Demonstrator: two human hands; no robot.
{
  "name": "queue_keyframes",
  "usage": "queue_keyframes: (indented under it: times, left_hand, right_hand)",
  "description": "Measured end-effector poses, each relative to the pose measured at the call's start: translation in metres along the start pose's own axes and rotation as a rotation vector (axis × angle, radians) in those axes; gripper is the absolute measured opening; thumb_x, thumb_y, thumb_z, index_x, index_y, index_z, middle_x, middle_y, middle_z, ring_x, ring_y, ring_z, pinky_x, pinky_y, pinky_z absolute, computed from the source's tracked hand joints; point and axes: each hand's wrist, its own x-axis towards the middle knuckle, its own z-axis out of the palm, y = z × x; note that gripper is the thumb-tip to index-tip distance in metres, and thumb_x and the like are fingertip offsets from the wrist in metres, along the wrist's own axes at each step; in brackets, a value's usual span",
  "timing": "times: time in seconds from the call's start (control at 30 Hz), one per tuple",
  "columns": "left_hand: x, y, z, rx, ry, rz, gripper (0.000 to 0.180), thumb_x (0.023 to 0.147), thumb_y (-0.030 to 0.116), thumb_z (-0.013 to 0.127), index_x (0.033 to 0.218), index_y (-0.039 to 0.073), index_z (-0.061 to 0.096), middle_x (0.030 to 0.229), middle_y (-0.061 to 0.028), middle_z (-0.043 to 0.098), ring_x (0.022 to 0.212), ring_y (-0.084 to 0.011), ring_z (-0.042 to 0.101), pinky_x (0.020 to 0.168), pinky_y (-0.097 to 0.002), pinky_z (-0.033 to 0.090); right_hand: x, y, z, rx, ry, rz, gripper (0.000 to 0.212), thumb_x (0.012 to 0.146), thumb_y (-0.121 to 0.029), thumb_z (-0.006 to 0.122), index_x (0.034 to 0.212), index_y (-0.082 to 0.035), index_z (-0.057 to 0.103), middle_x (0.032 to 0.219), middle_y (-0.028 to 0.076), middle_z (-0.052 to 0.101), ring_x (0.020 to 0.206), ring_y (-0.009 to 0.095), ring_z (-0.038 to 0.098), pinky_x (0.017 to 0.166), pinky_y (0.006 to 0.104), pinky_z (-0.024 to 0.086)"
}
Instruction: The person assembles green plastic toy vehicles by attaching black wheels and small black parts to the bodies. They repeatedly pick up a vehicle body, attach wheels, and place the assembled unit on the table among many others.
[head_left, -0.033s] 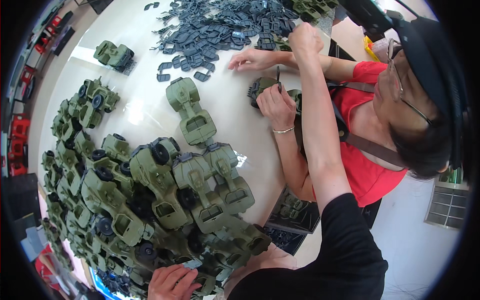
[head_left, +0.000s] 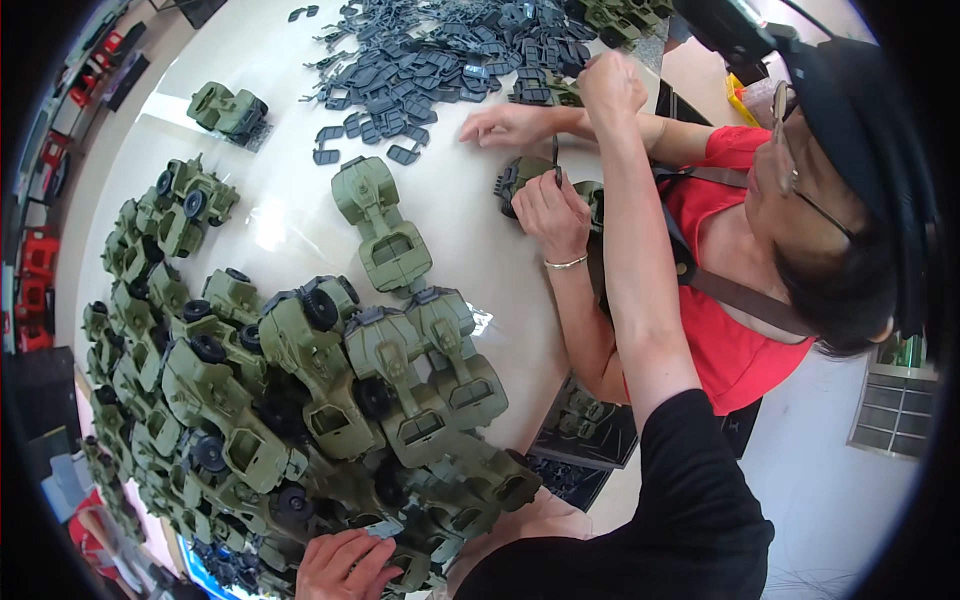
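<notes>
My right hand (head_left: pixel 612 88) is stretched across the table to its far right side, its fingers curled closed by the dark plastic parts (head_left: pixel 440 75); what it holds is hidden. At the lower edge, my left hand (head_left: pixel 345 565) rests against the near side of a heap of green toy military vehicles (head_left: pixel 230 400), fingers slightly apart. I see nothing held in it. One green toy vehicle (head_left: pixel 382 225) lies apart from the heap, in the middle of the white table (head_left: pixel 280 190). Another toy vehicle (head_left: pixel 228 110) stands at the far left.
At the right sits a co-worker in a red top (head_left: pixel 720 340). The co-worker's braceleted hand (head_left: pixel 555 212) is at a green toy vehicle (head_left: pixel 520 180); the other hand (head_left: pixel 510 122) hovers near the dark parts. Black trays (head_left: pixel 590 425) lie below the table edge. Red stools (head_left: pixel 40 255) stand far left.
My right hand has shifted very slightly. The co-worker's head and far hand have moved a little to the right. The vehicles and my left hand look the same.
</notes>
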Motion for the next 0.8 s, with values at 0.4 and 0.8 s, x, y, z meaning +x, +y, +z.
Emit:
queue_keyframes:
  times: [0.4, 0.8]
  left_hand:
    - [-0.036, -0.005, 0.032, -0.252, -0.045, -0.210, 0.038, 0.072, 0.000, 0.070, 0.109, 0.006, 0.062, 0.105, -0.0142, 0.062, 0.095, -0.0340, 0.058, 0.080, -0.0398, 0.047]
    - [-0.092, 0.001, 0.101, -0.483, 0.087, -0.467, 0.019, 0.086, 0.005, 0.063, 0.105, 0.004, 0.065, 0.094, -0.0122, 0.066, 0.070, -0.0173, 0.061, 0.061, -0.0286, 0.050]
  right_hand:
    - [-0.020, 0.042, 0.061, -0.094, -0.194, -0.075, 0.021, 0.078, -0.013, 0.055, 0.087, -0.001, 0.070, 0.087, 0.025, 0.066, 0.084, 0.035, 0.067, 0.073, 0.0412, 0.054]
    - [-0.037, 0.038, 0.036, 0.402, -0.380, -0.117, 0.022, 0.074, -0.026, 0.063, 0.086, -0.011, 0.073, 0.072, 0.011, 0.068, 0.071, 0.022, 0.066, 0.068, 0.0317, 0.051]
